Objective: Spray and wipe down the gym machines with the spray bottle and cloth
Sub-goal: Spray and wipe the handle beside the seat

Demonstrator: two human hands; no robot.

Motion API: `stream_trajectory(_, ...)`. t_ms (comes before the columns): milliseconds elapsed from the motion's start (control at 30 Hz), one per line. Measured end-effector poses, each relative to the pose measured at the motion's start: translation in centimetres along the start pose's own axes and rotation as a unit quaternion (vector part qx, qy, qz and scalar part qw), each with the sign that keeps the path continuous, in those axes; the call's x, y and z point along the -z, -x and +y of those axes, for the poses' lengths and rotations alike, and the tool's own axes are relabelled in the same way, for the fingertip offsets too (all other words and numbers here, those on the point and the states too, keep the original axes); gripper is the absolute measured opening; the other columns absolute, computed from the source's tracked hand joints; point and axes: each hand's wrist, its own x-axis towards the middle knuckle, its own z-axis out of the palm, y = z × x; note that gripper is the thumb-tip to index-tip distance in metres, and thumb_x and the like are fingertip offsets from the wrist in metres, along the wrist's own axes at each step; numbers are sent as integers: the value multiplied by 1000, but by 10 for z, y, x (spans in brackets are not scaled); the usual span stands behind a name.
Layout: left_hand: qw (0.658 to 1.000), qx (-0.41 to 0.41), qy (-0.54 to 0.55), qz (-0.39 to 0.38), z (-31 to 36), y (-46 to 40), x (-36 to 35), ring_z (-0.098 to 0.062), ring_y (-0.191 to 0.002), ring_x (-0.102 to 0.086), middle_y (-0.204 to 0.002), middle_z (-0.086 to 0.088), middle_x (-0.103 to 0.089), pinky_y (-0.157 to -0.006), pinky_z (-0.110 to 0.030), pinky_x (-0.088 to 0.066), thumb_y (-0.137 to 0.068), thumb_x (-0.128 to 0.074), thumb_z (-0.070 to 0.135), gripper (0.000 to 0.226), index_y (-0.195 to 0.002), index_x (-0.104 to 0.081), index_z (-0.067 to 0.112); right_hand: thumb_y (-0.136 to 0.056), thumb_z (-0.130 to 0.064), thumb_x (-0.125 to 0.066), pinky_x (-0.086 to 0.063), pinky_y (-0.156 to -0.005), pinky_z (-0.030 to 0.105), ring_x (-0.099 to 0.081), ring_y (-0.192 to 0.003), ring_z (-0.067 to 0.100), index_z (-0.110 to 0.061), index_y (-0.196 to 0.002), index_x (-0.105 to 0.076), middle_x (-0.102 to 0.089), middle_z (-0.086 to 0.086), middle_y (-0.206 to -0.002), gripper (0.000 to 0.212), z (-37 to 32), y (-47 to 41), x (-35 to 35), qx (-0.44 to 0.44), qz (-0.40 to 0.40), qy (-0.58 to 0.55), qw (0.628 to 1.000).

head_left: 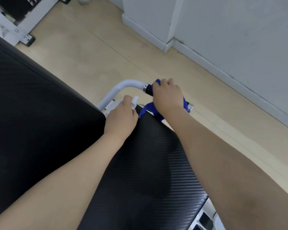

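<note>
I look down on a gym machine with two black padded cushions (148,163) and a white curved handle bar (123,85) ending in a dark grip (148,89). My right hand (167,96) is closed over that grip with a blue cloth (148,111) wrapped under the palm; a corner hangs onto the seat pad. My left hand (120,117) is closed around the white head of the spray bottle (134,102), just left of the grip. The bottle's body is hidden behind the hand and pad.
The larger black back pad (32,105) fills the left side. Beige floor (90,52) lies beyond the handle. A white wall with a skirting board (223,77) runs along the right. Another white machine frame (15,30) stands at the top left.
</note>
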Motion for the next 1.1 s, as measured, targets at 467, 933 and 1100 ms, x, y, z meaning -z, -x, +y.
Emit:
stream_trajectory(467, 1000, -15, 20, -12, -3, -6, 1, -27, -65, -47, -79, -6, -54, -56, -33, -33, -95, -39, 21, 26, -117, -43, 8, -94, -10, -41, -33, -71, 31, -45, -110, 28, -8, -122, -46, -51, 11, -118, 29, -30, -27, 7, 33, -25, -4, 999)
stream_trajectory(933, 999, -8, 21, -32, -2, -7, 3, -23, -62, -44, -72, 1, -49, -49, -33, -28, -95, -39, 20, 30, -124, -40, 13, -89, -9, -45, -35, -72, 32, -52, -105, 28, -11, -112, -55, -58, 8, -110, 25, -29, -38, 14, -75, -77, -59, 992)
stream_trajectory(1100, 1000, -7, 16, -23, -3, -8, 3, -28, -68, -50, -76, -3, -51, -56, -33, -33, -94, -40, 20, 28, -120, -42, 11, -96, -21, -41, -29, -68, 33, -48, -101, 30, -7, -137, -29, -48, 15, -122, 45, -17, 4, -6, 4, -15, 8, 1000)
